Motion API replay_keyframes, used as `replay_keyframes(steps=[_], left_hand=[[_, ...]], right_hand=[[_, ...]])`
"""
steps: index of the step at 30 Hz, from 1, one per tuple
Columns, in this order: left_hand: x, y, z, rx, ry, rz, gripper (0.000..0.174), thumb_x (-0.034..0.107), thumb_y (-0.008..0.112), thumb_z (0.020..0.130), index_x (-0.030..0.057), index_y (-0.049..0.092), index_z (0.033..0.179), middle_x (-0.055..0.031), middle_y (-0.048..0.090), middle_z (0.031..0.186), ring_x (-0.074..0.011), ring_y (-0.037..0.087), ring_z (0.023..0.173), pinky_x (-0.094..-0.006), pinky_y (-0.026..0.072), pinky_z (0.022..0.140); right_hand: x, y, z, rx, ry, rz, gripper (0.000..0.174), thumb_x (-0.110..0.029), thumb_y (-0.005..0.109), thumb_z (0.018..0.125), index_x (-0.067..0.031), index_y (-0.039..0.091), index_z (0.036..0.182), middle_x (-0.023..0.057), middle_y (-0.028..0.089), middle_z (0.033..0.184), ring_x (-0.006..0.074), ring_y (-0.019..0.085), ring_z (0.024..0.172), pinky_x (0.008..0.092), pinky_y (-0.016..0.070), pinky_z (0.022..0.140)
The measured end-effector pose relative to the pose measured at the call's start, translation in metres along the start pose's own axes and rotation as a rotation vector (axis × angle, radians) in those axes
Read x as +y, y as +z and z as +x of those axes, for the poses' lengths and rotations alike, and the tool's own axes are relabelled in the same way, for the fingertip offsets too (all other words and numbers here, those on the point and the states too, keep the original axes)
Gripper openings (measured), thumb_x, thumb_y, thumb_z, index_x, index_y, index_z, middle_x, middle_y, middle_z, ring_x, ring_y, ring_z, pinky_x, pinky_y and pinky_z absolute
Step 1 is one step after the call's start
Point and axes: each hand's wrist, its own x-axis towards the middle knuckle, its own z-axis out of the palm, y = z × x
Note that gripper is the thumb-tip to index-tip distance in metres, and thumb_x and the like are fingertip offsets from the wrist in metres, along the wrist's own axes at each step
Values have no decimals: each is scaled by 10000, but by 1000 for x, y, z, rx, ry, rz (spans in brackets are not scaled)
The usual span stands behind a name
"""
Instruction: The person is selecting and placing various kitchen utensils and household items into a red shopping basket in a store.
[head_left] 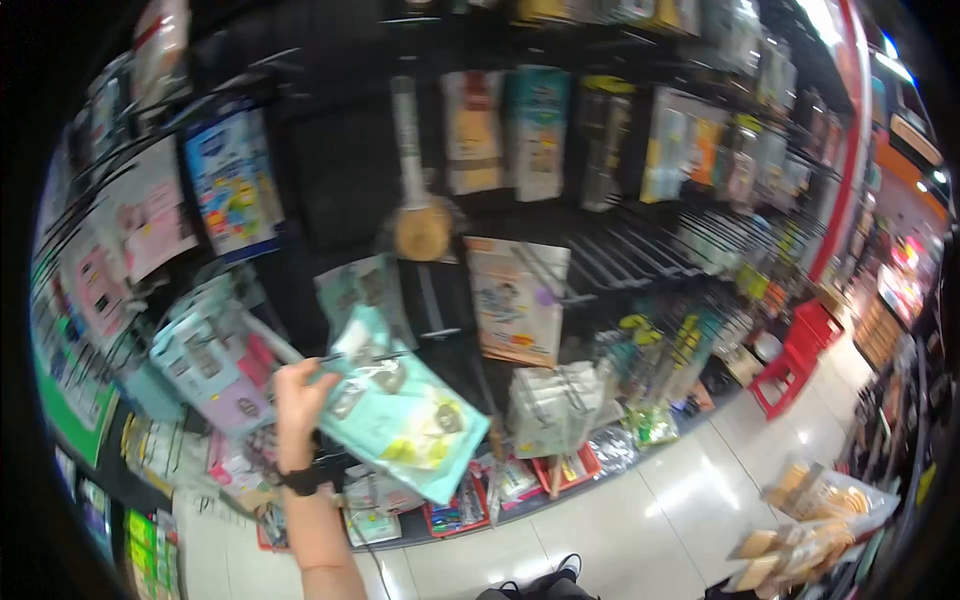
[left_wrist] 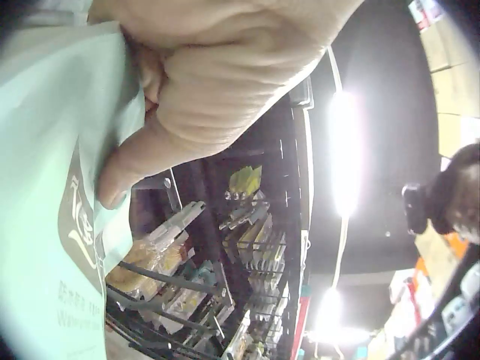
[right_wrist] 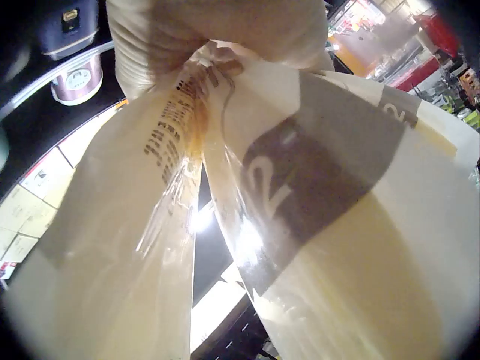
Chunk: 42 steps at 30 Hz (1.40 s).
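Note:
In the head view my left hand [head_left: 298, 400], a dark band at its wrist, grips the left edge of a mint-green packet [head_left: 408, 415]. The packet has yellow-green pictures and tilts in front of the lower racks. Seen from the left wrist, the thumb [left_wrist: 139, 161] presses on the mint packet [left_wrist: 45, 202] near its printed logo. In the right wrist view my right hand [right_wrist: 217, 34] pinches the gathered tops of clear plastic packs [right_wrist: 330, 195] with pale beige contents and a brown band marked "2". They fan out into two halves below the fingers. The head view does not show the right hand.
Black shop racks with hooks carry many packets, such as a blue packet [head_left: 230, 180] and a round wooden-headed brush [head_left: 422, 230]. Red trays [head_left: 568, 468] line the bottom shelf. A red stool [head_left: 795, 355] stands on the tiled floor [head_left: 670, 520]. Clear-wrapped wooden items [head_left: 835, 500] are at lower right.

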Motion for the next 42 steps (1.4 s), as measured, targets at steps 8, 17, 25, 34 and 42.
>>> replay_keyframes(steps=[8,17,25,34,42], left_hand=[[-3,21,-49,-199,45,14,214,50,694,647,-90,592,772,-159,535,583,-271,545,559,-366,409,574],[169,151,-117,-270,112,319,160,34,641,675,-68,560,767,-196,503,652,-367,486,655,-419,359,622],[354,328,-144,-379,354,-124,211,49,685,637,-85,593,772,-231,553,642,-377,555,598,-377,402,546],[530,534,-195,-687,584,-178,115,126,683,660,29,647,712,-159,613,704,-340,603,674,-395,460,579],[658,726,-212,-903,699,-190,185,201,654,746,86,626,888,-159,617,710,-381,595,714,-460,462,610]], right_hand=[[-115,-56,29,82,-341,-131,766,-531,535,798,-64,319,1366,127,363,1359,263,362,1226,424,322,1023],[-222,-111,149,80,-469,-204,738,-522,501,823,-56,313,1363,129,430,1304,256,450,1153,405,395,960],[-285,-151,245,78,-356,-285,748,-521,488,809,-61,295,1367,156,419,1284,281,456,1137,414,424,917],[-297,-191,348,334,-529,-426,690,-504,432,858,-79,273,1378,130,381,1338,277,429,1178,451,383,975],[-323,-177,498,478,-889,-829,577,-344,491,872,-40,316,1329,219,438,1310,358,472,1161,449,382,992]])
